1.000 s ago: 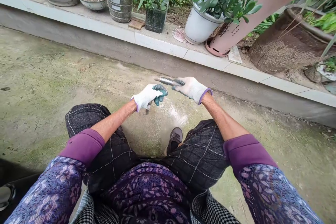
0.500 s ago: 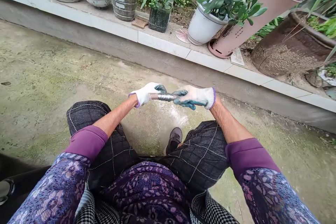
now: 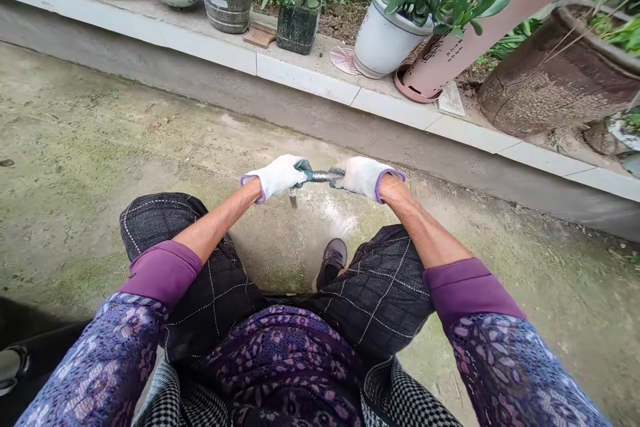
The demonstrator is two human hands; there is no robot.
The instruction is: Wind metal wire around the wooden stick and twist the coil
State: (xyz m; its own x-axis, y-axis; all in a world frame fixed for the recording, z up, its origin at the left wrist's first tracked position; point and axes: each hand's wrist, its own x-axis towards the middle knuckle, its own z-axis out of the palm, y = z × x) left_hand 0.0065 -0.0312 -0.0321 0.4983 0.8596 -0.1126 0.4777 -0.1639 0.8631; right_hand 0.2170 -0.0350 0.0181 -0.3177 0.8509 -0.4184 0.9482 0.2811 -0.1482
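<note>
Both my hands wear white knit gloves with purple cuffs and dark green-coated fingers. Between them, level above the floor, is a short rod [image 3: 323,176] with a shiny silver, ridged wrapping along its visible middle. My left hand [image 3: 281,175] is closed around the rod's left part. Below those fingers hangs a short greyish-brown piece [image 3: 293,197]; whether it belongs to the rod I cannot tell. My right hand [image 3: 363,177] is closed on the right part, fingertips against the silver wrapping. The gloves hide both ends of the rod.
A whitish powdery patch [image 3: 327,210] marks the concrete floor below my hands, near a grey shoe [image 3: 334,255]. Ahead runs a low tiled ledge [image 3: 305,80] bearing a white pot [image 3: 387,40], a pink tall pot [image 3: 440,67], a brown pot [image 3: 550,80] and other planters.
My right hand has turned, its back now facing up, and moved slightly left. My left hand has shifted right along the rod, covering more of it. The hanging piece now shows beneath it.
</note>
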